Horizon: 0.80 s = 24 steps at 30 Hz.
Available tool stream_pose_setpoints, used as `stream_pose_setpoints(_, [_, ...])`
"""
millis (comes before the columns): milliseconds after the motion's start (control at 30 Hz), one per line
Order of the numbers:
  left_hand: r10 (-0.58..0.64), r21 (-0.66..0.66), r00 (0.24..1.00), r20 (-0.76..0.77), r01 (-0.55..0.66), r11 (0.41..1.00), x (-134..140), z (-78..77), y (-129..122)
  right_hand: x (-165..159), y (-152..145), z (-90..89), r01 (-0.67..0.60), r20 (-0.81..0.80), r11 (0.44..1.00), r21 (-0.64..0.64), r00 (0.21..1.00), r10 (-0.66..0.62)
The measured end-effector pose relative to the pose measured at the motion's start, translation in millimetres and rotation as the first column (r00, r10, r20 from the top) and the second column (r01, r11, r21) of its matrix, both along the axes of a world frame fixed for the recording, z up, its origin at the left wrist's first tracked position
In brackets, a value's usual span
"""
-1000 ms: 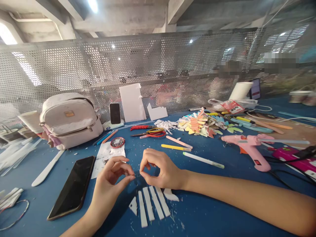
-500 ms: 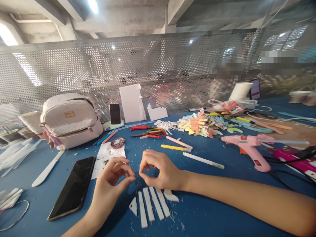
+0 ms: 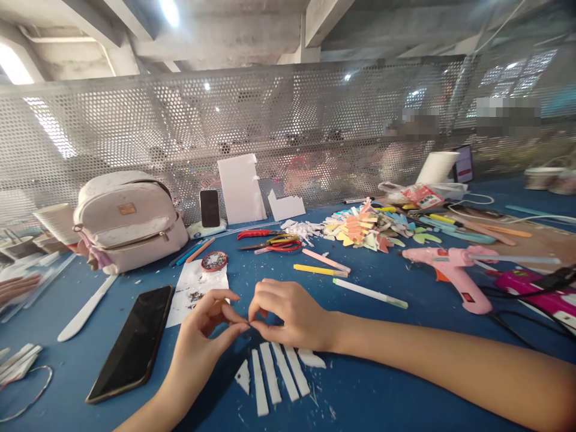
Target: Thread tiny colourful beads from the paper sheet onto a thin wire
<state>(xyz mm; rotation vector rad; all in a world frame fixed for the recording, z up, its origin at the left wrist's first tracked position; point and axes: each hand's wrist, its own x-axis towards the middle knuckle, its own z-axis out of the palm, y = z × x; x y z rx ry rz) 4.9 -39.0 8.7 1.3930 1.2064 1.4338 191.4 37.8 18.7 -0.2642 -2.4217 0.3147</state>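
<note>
My left hand (image 3: 216, 321) is pinched, thumb against fingers, above the table just past several white foam strips (image 3: 272, 373). My right hand (image 3: 285, 312) is pinched too, and its fingertips meet those of the left. Whatever lies between the fingertips is too small to make out. Beside the strips are a white triangular piece (image 3: 243, 378) with a dark spot and another white scrap (image 3: 311, 359). Left of my left hand lies a sheet of white paper (image 3: 180, 300) with dark bits and a round red-rimmed dish (image 3: 214, 261) of small pieces.
A dark phone (image 3: 132, 342) lies at left, near a white plastic knife (image 3: 87, 309) and a backpack (image 3: 128, 222). Markers (image 3: 320, 270), scissors (image 3: 274, 242) and cut-paper scraps (image 3: 360, 225) lie ahead. A pink glue gun (image 3: 450, 270) sits right. Another person's hand (image 3: 18, 288) shows far left.
My right hand has moved left, so its fingertips now meet the left hand's. Another person's hand has come into view at the far left.
</note>
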Motion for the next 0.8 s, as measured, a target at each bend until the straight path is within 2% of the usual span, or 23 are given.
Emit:
stream_pose_setpoints(300, [-0.019, -0.028, 0.999, -0.026, 0.018, 0.999, -3.0, -3.0, 3.7, 1.5, 1.7, 0.0, -0.008, 0.062, 0.999, -0.049, 0.998, 0.011])
stream_pose_setpoints(600, [-0.068, -0.100, 0.998, 0.006, 0.068, 0.993, -5.3, -4.0, 7.0, -0.2, 1.5, 2.8, 0.001, 0.068, 0.970, -0.244, 0.998, 0.016])
stream_pose_setpoints(800, [-0.074, -0.101, 0.997, 0.007, 0.075, 0.992, -7.1, -5.2, 10.4, 0.3, 7.8, 8.0, 0.033, -0.004, 0.931, -0.363, 0.999, -0.037])
